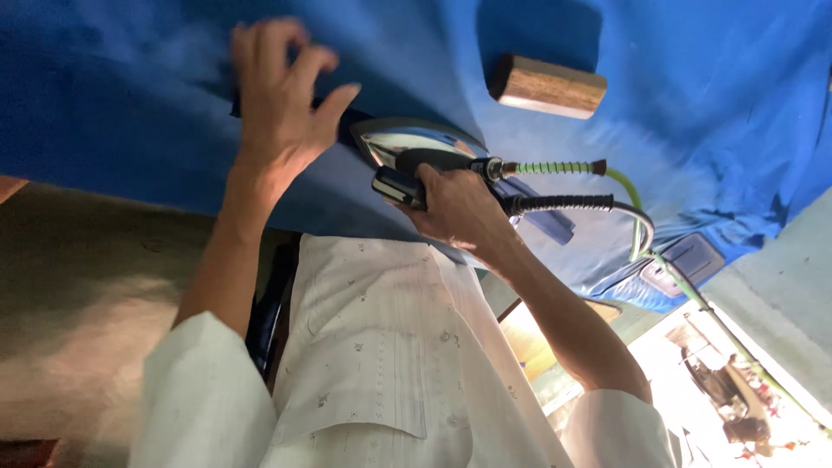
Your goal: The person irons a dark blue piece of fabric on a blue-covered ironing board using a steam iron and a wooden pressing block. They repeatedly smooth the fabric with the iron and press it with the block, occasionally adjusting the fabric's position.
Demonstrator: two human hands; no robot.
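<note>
The picture is upside down, with my white-shirted body at the bottom. My right hand [455, 206] grips the dark handle of a steam iron [416, 147] with a shiny metal soleplate, resting on blue fabric [130, 104]. My left hand [282, 95] lies flat on the blue fabric just left of the iron, fingers spread, pressing the cloth. A green hose [563, 167] and a black cable [563, 204] run from the iron's rear toward the right.
A wooden block [548, 85] lies on the blue fabric right of the iron. The fabric covers a wide surface and carries sewn pockets [685, 260] at the lower right. A brightly lit area with a distant person shows at the bottom right.
</note>
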